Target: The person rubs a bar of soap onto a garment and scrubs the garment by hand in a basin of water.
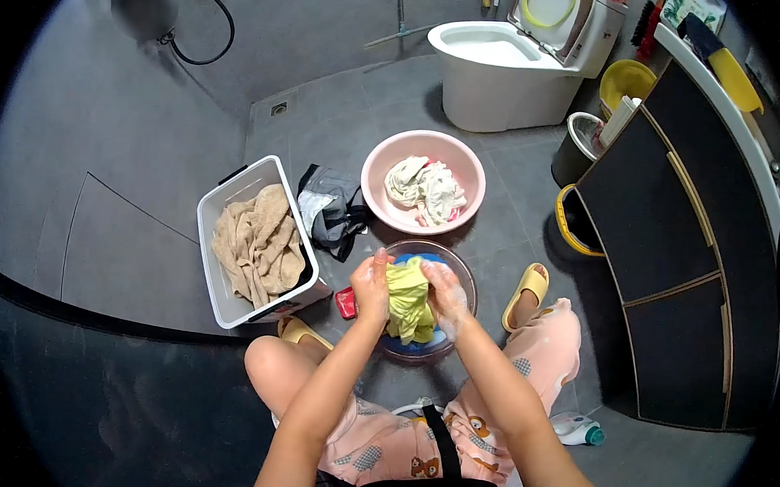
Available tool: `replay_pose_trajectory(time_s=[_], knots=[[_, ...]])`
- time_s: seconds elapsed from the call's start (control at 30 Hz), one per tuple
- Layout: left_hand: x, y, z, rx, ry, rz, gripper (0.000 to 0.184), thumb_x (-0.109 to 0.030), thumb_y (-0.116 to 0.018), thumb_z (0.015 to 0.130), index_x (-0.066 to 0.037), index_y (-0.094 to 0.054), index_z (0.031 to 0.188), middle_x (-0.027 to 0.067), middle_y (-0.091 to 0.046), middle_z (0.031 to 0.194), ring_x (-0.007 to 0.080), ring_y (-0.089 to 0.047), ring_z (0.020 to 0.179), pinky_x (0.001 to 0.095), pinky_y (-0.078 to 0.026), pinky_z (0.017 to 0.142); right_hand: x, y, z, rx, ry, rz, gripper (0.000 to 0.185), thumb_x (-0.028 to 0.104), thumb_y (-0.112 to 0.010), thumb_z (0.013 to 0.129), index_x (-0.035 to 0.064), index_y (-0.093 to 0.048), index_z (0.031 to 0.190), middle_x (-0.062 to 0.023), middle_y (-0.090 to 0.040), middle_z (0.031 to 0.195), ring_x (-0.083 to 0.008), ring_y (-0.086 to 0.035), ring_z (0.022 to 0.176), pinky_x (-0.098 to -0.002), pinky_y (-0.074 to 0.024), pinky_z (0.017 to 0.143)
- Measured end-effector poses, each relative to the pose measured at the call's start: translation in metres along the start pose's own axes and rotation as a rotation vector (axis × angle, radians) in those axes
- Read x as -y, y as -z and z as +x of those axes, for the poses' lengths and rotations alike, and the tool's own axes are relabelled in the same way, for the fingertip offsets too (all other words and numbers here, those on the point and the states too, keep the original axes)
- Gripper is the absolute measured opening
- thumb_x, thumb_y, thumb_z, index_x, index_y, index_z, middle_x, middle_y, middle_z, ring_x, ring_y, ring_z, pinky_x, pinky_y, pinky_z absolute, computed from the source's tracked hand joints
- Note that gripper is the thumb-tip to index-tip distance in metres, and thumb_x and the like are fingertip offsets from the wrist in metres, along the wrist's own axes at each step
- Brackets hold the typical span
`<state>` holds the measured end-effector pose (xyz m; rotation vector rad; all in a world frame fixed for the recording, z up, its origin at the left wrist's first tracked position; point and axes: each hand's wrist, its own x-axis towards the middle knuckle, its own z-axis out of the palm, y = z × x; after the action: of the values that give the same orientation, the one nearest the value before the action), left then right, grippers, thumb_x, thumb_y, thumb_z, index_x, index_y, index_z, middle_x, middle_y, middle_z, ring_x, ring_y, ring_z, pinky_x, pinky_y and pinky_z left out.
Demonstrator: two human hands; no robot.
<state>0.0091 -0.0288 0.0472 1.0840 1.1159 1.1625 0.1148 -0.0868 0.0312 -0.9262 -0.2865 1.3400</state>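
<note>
A yellow-green cloth (410, 304) hangs bunched between my two hands, just above a brownish see-through basin (470, 286). My left hand (371, 288) is closed on the cloth's left side, thumb pointing up. On the other side, my right hand (445, 291) grips it with white suds on the fingers and wrist. Something blue (438, 338) shows in the basin beneath the cloth; its kind is hidden. A red object (346, 302) lies on the floor left of the basin, partly behind my left forearm.
Beyond stands a pink basin (374, 160) holding white and red cloths. Left, a white bin (215, 297) contains a beige towel (259, 242), with dark clothing (332, 208) alongside. A toilet (510, 92), a dark cabinet (669, 230) and a bottle (573, 428) are around me.
</note>
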Motion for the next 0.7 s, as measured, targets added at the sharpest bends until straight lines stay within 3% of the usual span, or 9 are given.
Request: replay_pose_trajectory(time_s=[0.07, 0.17, 0.2, 0.23, 0.27, 0.4, 0.57, 0.63, 0.7], knots=[[-0.004, -0.001, -0.006, -0.015, -0.077, 0.075, 0.029, -0.028, -0.059, 0.084, -0.001, -0.059, 0.075, 0.0029, -0.058, 0.069, 0.01, -0.052, 0.064, 0.0233, -0.043, 0.061, 0.007, -0.008, -0.002, -0.085, 0.065, 0.119, 0.019, 0.025, -0.055, 0.085, 0.0065, -0.055, 0.088, -0.0031, -0.058, 0.082, -0.0135, -0.057, 0.075, -0.0267, -0.0469, 0.069], [0.006, -0.022, -0.044, 0.078, -0.457, 0.33, 0.019, -0.021, -0.062, 0.079, -0.005, -0.059, 0.069, 0.003, -0.056, 0.061, 0.0149, -0.052, 0.053, 0.0251, -0.043, 0.061, 0.011, -0.011, -0.002, -0.235, -0.081, 0.081, 0.021, 0.032, -0.057, 0.084, 0.0117, -0.055, 0.077, -0.0004, -0.057, 0.071, -0.0109, -0.054, 0.062, -0.0263, -0.0451, 0.056], [0.004, -0.023, -0.057, 0.292, -0.701, 0.394, 0.021, -0.02, -0.062, 0.078, -0.006, -0.056, 0.063, 0.0045, -0.054, 0.057, 0.0182, -0.051, 0.05, 0.0268, -0.043, 0.059, 0.014, -0.013, -0.005, -0.238, -0.119, 0.041, 0.025, 0.038, -0.058, 0.081, 0.0168, -0.054, 0.069, 0.0015, -0.053, 0.063, -0.0098, -0.048, 0.05, -0.0269, -0.0403, 0.046], [-0.003, -0.024, -0.065, 0.507, -0.943, 0.456, 0.024, -0.019, -0.063, 0.076, -0.008, -0.054, 0.057, 0.0061, -0.051, 0.053, 0.0214, -0.05, 0.048, 0.0284, -0.043, 0.057, 0.014, -0.011, 0.0, -0.28, -0.146, -0.288, 0.028, 0.04, -0.059, 0.08, 0.0193, -0.053, 0.063, 0.0029, -0.051, 0.057, -0.0098, -0.044, 0.044, -0.0269, -0.0374, 0.043], [-0.017, -0.029, -0.065, 0.528, -0.972, 0.561, 0.031, -0.017, -0.062, 0.075, -0.009, -0.048, 0.049, 0.0082, -0.046, 0.048, 0.0261, -0.046, 0.044, 0.0329, -0.04, 0.048, 0.004, -0.003, 0.001, -0.223, -0.184, -0.162, 0.027, 0.042, -0.058, 0.08, 0.0183, -0.054, 0.067, 0.0022, -0.053, 0.062, -0.01, -0.047, 0.049, -0.0266, -0.039, 0.045], [0.013, -0.015, -0.005, 0.12, -0.799, 0.592, 0.03, -0.011, -0.058, 0.077, -0.009, -0.046, 0.049, 0.0106, -0.045, 0.047, 0.0261, -0.045, 0.039, 0.0374, -0.035, 0.04, 0.003, -0.035, -0.018, -0.328, -0.317, 0.031, 0.02, 0.031, -0.052, 0.085, 0.0112, -0.053, 0.086, -0.0002, -0.055, 0.078, -0.0116, -0.053, 0.07, -0.0265, -0.0433, 0.058], [0.011, -0.023, -0.039, 0.311, -1.051, 0.664, 0.029, -0.01, -0.054, 0.08, -0.007, -0.048, 0.051, 0.013, -0.048, 0.049, 0.0285, -0.048, 0.042, 0.0393, -0.036, 0.041, -0.027, 0.02, 0.003, 0.041, -0.255, 0.196, 0.018, 0.031, -0.05, 0.087, 0.013, -0.053, 0.084, -0.0008, -0.056, 0.082, -0.0144, -0.055, 0.07, -0.0274, -0.0457, 0.059], [0.023, -0.016, -0.013, 0.251, -0.989, 0.548, 0.03, -0.014, -0.055, 0.081, -0.007, -0.05, 0.052, 0.014, -0.048, 0.05, 0.0302, -0.049, 0.044, 0.0393, -0.037, 0.042, -0.042, 0.004, -0.007, -0.187, -0.227, 0.292, 0.02, 0.031, -0.049, 0.087, 0.012, -0.053, 0.087, -0.0018, -0.056, 0.083, -0.0153, -0.056, 0.07, -0.0279, -0.0465, 0.06], [0.014, -0.001, 0.009, 0.164, -0.534, 0.609, 0.033, -0.026, -0.055, 0.084, -0.004, -0.05, 0.059, 0.0166, -0.052, 0.054, 0.0329, -0.051, 0.048, 0.0382, -0.039, 0.045, -0.002, -0.03, -0.017, -0.286, -0.404, -0.016, 0.031, 0.038, -0.052, 0.084, 0.0091, -0.052, 0.094, -0.005, -0.057, 0.087, -0.0184, -0.058, 0.077, -0.0322, -0.0485, 0.065]])
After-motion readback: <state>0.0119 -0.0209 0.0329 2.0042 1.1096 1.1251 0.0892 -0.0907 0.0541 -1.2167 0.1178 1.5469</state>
